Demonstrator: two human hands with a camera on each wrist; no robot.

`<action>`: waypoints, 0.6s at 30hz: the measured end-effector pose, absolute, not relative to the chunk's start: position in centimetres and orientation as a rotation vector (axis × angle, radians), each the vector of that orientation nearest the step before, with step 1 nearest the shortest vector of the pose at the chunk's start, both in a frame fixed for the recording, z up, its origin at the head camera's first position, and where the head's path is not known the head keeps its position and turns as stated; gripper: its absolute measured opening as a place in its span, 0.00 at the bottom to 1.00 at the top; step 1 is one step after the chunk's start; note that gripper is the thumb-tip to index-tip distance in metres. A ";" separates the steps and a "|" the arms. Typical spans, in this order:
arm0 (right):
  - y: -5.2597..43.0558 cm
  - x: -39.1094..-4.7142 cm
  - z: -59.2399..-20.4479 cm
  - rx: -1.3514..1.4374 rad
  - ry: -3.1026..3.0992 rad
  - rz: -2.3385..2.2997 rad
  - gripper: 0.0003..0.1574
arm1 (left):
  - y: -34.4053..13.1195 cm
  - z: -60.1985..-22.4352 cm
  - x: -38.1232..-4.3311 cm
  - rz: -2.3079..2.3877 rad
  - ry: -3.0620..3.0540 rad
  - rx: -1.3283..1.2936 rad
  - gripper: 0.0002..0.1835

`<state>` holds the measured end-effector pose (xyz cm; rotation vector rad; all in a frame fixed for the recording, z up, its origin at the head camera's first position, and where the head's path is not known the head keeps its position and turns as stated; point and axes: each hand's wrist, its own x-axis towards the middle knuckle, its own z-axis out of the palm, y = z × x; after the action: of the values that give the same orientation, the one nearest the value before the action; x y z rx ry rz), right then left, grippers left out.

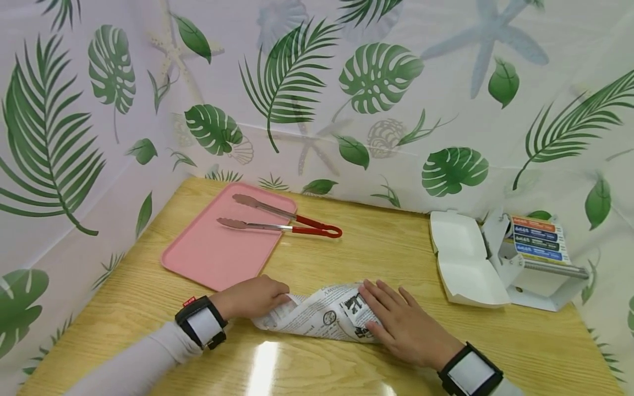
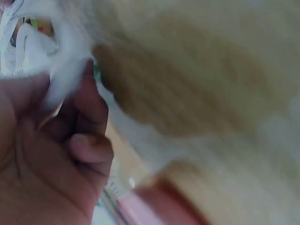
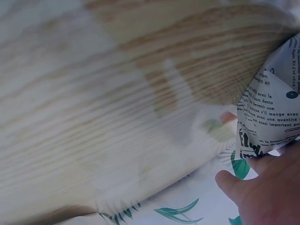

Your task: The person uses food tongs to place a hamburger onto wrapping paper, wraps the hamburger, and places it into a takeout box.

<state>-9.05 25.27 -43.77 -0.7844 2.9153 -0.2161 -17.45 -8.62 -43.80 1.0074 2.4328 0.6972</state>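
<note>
A newspaper-print wrapping paper (image 1: 317,319), folded into a long packet, lies on the wooden table in front of me. My left hand (image 1: 252,297) pinches the paper's left end between thumb and curled fingers. In the left wrist view that end of the paper (image 2: 33,54) gapes, and a bit of yellowish, red and green food (image 2: 44,26) shows inside; its kind cannot be made out. My right hand (image 1: 411,327) rests on the packet's right end with fingers straight. The right wrist view shows the printed paper (image 3: 272,101) beside the right hand (image 3: 274,187).
Beyond my left hand lies a pink tray (image 1: 213,247), with red-handled tongs (image 1: 317,228) lying partly across it. On the right stand an opened white takeaway box (image 1: 463,250) and a white dispenser with colourful labels (image 1: 540,242). A leaf-patterned cloth (image 1: 322,110) hangs behind the table (image 1: 376,242).
</note>
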 end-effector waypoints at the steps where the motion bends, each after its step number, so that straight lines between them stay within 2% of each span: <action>1: 25.3 -9.0 -43.8 -0.787 2.914 -0.214 0.40 | -8.5 -43.9 -17.5 0.739 2.438 0.962 0.16; 10: 25.2 -9.0 -44.0 -0.776 2.908 -0.187 0.41 | -8.1 -43.4 -18.2 1.141 2.218 0.475 0.18; 18: 25.2 -8.9 -44.1 -0.795 2.919 -0.133 0.41 | -7.0 -42.6 -18.7 1.394 1.885 0.394 0.21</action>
<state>-8.90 25.20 -44.07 -0.7952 2.9194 -0.1330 -18.74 -7.05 -42.64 0.3936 1.8850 1.3942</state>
